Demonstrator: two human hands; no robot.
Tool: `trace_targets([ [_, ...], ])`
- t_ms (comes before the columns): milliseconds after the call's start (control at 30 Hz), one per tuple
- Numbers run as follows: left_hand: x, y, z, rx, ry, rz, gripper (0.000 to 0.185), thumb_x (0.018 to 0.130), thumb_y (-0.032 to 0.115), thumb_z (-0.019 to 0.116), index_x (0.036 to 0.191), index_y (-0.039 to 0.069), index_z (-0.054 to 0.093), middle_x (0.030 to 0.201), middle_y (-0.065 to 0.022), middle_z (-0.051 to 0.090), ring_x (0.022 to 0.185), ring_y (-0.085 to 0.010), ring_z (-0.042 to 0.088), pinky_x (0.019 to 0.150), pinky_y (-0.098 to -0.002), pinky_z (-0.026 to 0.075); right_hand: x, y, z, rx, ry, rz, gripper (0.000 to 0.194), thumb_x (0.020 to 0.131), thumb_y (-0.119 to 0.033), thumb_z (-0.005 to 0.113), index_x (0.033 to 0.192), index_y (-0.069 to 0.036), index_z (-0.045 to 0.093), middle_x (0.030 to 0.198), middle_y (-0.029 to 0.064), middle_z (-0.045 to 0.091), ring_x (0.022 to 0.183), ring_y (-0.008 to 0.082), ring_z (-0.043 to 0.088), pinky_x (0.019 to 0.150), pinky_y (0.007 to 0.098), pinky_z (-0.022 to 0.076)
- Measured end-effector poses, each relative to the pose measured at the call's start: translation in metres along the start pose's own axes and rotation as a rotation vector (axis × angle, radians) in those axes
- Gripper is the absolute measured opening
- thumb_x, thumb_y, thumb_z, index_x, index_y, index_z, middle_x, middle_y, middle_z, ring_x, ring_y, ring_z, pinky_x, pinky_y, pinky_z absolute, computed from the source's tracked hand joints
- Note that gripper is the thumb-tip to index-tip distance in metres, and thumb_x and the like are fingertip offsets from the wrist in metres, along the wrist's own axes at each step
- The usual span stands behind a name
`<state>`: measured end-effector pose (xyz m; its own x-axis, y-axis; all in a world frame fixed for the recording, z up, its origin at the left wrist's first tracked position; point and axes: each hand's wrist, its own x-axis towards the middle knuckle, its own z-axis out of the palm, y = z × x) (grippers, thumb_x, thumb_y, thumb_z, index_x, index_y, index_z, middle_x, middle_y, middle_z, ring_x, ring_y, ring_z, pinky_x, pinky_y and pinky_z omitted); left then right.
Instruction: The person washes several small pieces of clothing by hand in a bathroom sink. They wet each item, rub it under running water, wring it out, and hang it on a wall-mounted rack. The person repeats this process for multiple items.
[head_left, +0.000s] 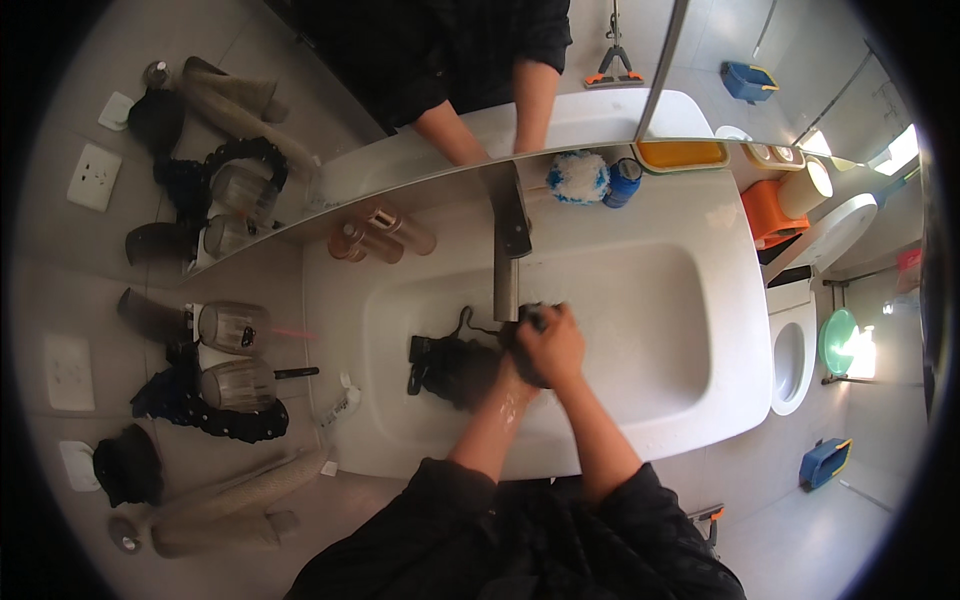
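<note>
Under the spout of the faucet (507, 289), both my hands squeeze a dark bunched-up part of a black cloth item (457, 367). Its rest, with straps and what look like buckle pieces, lies in the white washbasin (645, 300) to the left. My right hand (559, 345) is on top, its fingers curled over the bunch. Mostly hidden beneath the cloth and the other hand is my left hand (523, 375), gripping from the left side. Wet spots or suds show on my left wrist.
Pinkish bottles (382, 236), a blue-and-white fluffy scrubber (577, 178) and a blue container (622, 182) stand along the basin's back, below a mirror (450, 82). A white tube (341, 405) lies at the left rim. Wall-mounted cups (238, 386) hang left; a toilet (791, 360) stands right.
</note>
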<state>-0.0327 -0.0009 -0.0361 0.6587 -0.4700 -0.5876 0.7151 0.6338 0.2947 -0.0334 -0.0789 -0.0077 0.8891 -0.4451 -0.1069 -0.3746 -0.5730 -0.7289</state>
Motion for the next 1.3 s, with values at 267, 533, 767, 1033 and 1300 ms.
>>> trace_targets([
  [267,0.026,0.001,-0.021,1.83,0.607,0.642,0.056,0.085,0.04,0.058,0.125,0.002,0.045,0.115,-0.0236,0.05,0.106,-0.0352,0.05,0.086,-0.0421,0.043,0.016,0.09,-0.015,-0.516,-0.078,-0.202,0.07,0.074,-0.043,0.065,0.135,-0.024,0.038,0.148,0.012,0.018,0.136,0.0335,0.014,0.097,0.0657,0.0232],
  [533,0.062,-0.01,-0.056,2.385,0.447,0.673,0.066,0.085,0.031,0.056,0.141,0.013,0.026,0.139,-0.0214,0.032,0.122,-0.0393,0.038,0.097,-0.0487,0.035,0.026,0.101,0.001,-0.588,-0.207,-0.313,0.069,0.072,-0.045,0.066,0.132,-0.019,0.044,0.149,0.0121,0.015,0.137,0.0326,0.013,0.099,0.0655,0.0202],
  [767,0.037,0.014,-0.061,1.227,0.226,0.262,0.066,0.086,0.042,0.053,0.14,0.015,0.027,0.136,-0.0156,0.037,0.124,-0.036,0.037,0.1,-0.0509,0.031,0.027,0.088,0.001,-0.365,0.01,-0.144,0.071,0.069,-0.023,0.071,0.134,-0.018,0.041,0.141,0.0166,0.03,0.127,0.0381,0.029,0.098,0.0577,0.0281],
  [1033,-0.013,0.044,-0.01,-0.081,-0.372,-0.009,0.056,0.093,0.051,0.036,0.128,0.008,0.041,0.125,-0.0072,0.047,0.115,-0.0245,0.046,0.094,-0.0399,0.04,-0.02,-0.038,-0.002,0.179,-0.193,-0.165,0.056,0.071,-0.015,0.06,0.125,-0.014,0.05,0.105,0.0206,0.056,0.097,0.0356,0.056,0.081,0.0433,0.0481],
  [1300,-0.009,0.015,-0.008,-0.072,-0.071,-0.01,0.046,0.092,0.041,0.04,0.124,0.007,0.046,0.122,-0.0085,0.05,0.11,-0.023,0.05,0.093,-0.0367,0.041,-0.027,-0.037,0.005,-0.041,-0.058,-0.165,0.035,0.069,-0.024,0.066,0.1,-0.01,0.061,0.098,0.0194,0.055,0.089,0.0372,0.056,0.075,0.0451,0.0483],
])
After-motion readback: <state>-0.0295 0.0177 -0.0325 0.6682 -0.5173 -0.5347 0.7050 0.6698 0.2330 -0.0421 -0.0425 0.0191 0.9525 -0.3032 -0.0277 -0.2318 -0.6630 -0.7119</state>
